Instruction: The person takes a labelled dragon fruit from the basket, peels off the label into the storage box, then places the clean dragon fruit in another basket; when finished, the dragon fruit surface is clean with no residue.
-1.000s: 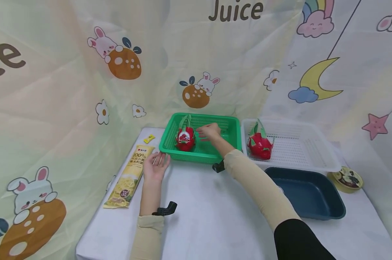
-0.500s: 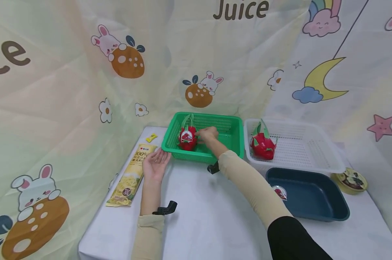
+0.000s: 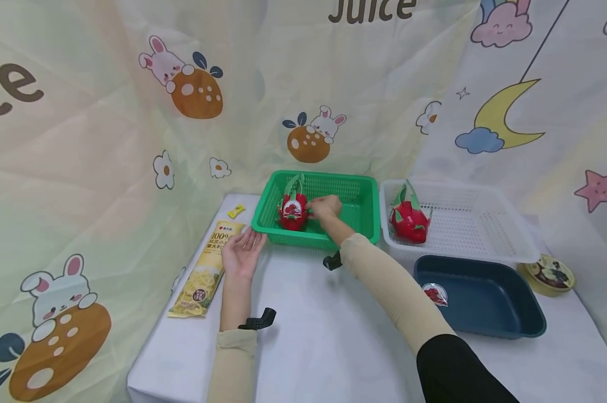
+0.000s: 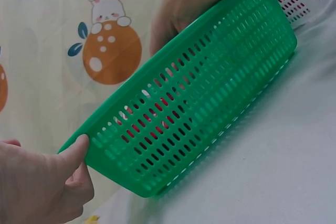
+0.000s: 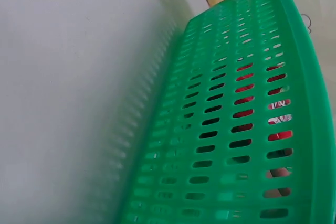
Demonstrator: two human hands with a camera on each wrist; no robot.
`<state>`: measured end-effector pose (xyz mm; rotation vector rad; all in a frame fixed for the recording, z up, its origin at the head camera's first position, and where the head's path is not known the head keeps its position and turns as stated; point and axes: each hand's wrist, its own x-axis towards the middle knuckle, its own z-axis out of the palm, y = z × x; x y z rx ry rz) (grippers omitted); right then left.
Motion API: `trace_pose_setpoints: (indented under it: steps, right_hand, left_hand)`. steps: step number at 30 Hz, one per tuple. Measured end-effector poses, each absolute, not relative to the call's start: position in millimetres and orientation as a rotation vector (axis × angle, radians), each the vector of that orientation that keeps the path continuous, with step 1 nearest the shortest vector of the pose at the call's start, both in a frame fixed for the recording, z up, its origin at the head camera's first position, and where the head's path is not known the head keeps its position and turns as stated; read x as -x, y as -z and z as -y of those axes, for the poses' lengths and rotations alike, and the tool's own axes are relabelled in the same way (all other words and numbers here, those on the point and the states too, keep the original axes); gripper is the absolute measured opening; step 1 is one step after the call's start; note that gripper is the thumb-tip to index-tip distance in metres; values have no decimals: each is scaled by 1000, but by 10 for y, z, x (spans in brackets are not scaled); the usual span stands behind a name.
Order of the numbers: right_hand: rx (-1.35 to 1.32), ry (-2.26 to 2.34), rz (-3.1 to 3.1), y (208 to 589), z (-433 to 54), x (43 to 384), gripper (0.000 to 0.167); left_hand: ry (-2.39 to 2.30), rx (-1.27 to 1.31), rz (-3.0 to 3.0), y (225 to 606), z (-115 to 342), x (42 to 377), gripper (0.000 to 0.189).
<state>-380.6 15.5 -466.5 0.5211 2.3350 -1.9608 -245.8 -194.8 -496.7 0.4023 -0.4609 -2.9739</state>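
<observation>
In the head view, a red dragon fruit (image 3: 293, 211) with green leaves and a round label stands in the green basket (image 3: 288, 238). My right hand (image 3: 328, 208) reaches over the basket's front rim, its curled fingers at the fruit's right side. Exactly how the fingertips grip is hidden. My left hand (image 3: 243, 254) lies palm up, its fingers touching the basket's front left corner; the left wrist view shows the left hand (image 4: 47, 182) against the rim. Red shows through the holes of the basket wall (image 5: 226, 145) in the right wrist view.
A second dragon fruit (image 3: 410, 222) sits in the white basket (image 3: 474, 254). In front, a dark blue bin (image 3: 489, 302) contains a round label (image 3: 436, 294). A yellow tin (image 3: 550, 275) is right; a pasta packet (image 3: 202, 274) and a small yellow sachet (image 3: 236, 211) lie left.
My right hand has moved left and down to the dragon fruit, its fingers going from straight to curled. My left hand stays at the basket corner. The head view has shifted slightly.
</observation>
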Motion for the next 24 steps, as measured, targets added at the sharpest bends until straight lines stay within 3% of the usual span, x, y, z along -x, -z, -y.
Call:
trace_pose_setpoints:
  steps: [24]
  right_hand:
    - [-429, 1960, -2382, 4586, -287, 3748, 18]
  left_hand:
    - [2978, -399, 452, 4937, 1957, 2452, 65]
